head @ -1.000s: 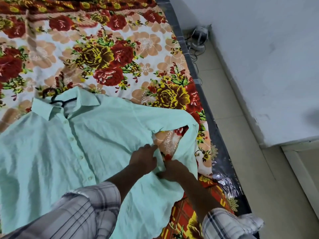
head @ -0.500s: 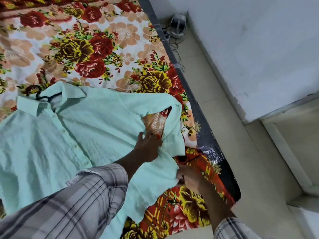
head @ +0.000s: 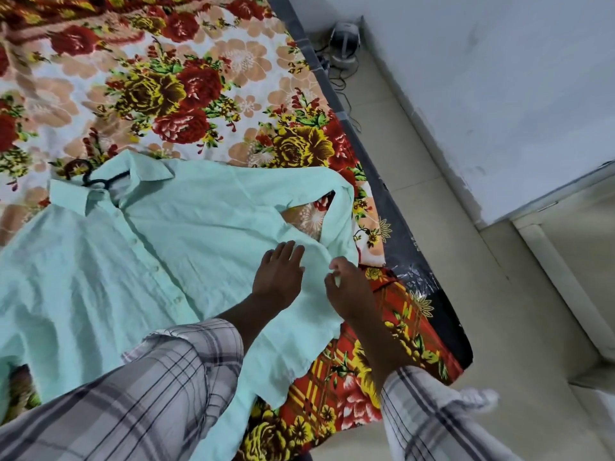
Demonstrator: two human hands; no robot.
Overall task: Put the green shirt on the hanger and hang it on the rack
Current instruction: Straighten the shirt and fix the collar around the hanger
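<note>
While the green shirt lies spread front-up on the flowered bedsheet, both hands work at its side nearest the bed edge, just below the sleeve opening.

Left hand: palm down, fingers straight and slightly fanned, pressing flat on the cloth.

Right hand: fingers curled in, with the fingertips and thumb pinching a small fold of the shirt's fabric. It is just beside the left hand, not touching it.

Black hanger: sits inside the collar, its hook lying out on the bedsheet above the collar.

Both forearms come out of plaid sleeves. Tiled floor runs alongside the bed.
</note>
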